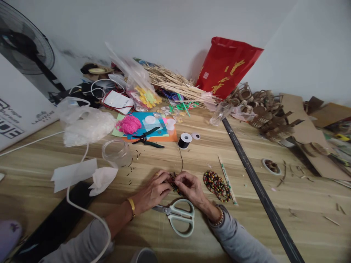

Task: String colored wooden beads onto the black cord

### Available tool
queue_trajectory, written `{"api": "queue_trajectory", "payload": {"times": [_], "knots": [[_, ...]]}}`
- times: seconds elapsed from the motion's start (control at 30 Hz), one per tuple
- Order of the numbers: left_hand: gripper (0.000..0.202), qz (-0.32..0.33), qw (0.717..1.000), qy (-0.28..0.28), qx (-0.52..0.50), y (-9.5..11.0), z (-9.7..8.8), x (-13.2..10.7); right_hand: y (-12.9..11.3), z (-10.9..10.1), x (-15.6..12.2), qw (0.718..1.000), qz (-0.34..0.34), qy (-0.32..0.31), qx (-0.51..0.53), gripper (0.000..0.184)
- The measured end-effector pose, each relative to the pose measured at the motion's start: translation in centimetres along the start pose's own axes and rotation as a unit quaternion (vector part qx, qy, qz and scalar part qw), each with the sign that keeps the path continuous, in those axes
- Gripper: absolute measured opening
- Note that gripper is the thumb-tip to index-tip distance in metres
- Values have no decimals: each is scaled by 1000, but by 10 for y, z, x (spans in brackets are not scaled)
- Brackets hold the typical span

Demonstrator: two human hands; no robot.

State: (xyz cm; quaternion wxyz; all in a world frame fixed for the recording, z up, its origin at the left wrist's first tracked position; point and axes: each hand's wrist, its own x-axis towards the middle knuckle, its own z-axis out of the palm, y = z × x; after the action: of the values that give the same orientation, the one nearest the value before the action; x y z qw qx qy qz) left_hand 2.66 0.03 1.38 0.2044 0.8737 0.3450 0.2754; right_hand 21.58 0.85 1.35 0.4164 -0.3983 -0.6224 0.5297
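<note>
My left hand (153, 191) has its curled fingers closed on a small bunch of dark, multicoloured beads (175, 185). From the other side my right hand (193, 188) pinches at the same beads, thumb against fingertips; what exactly lies between those fingertips is partly hidden. A dark cord (181, 157) runs from a spool (184, 140) with a white top down to the beads between my hands. Just below my hands lie scissors (181, 217) with pale green handles. A coiled string of multicoloured beads (217, 185) rests right of my right hand.
Black-handled pliers (149, 139), pink yarn (128, 125) and a clear jar (116, 152) stand beyond my left hand. A long dark strip (257, 182) crosses the table at right. A white cable (82, 210) passes over my left sleeve. A red bag (227, 67) leans on the wall.
</note>
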Motion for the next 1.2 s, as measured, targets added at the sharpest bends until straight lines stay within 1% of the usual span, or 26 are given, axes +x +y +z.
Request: {"api": "queue_trajectory", "payload": {"times": [0.1, 0.27, 0.47, 0.53, 0.77, 1.0, 1.13, 1.2], "knots": [[15, 2, 1000, 4, -3, 0, 0, 0, -2, 0, 1, 1000, 15, 11, 9, 33], [13, 3, 1000, -6, -10, 0, 3, 1, -2, -1, 3, 999, 36, 29, 17, 37], [17, 62, 998, -20, 18, 3, 4, 2, -4, -1, 4, 999, 31, 29, 24, 35], [17, 68, 997, -24, 34, 4, 3, 2, -6, -1, 5, 999, 27, 30, 24, 35], [20, 50, 998, -26, 38, 3, 2, 4, -2, -1, 5, 998, 33, 30, 35, 35], [14, 19, 999, -14, 23, -1, -1, 2, 0, -1, 4, 998, 46, 27, 31, 37], [15, 6, 1000, 3, 0, -3, -1, 2, -2, -1, 4, 998, 43, 26, 28, 39], [14, -4, 999, 19, -29, -3, 0, 3, -2, -1, 5, 998, 40, 26, 29, 39]]}}
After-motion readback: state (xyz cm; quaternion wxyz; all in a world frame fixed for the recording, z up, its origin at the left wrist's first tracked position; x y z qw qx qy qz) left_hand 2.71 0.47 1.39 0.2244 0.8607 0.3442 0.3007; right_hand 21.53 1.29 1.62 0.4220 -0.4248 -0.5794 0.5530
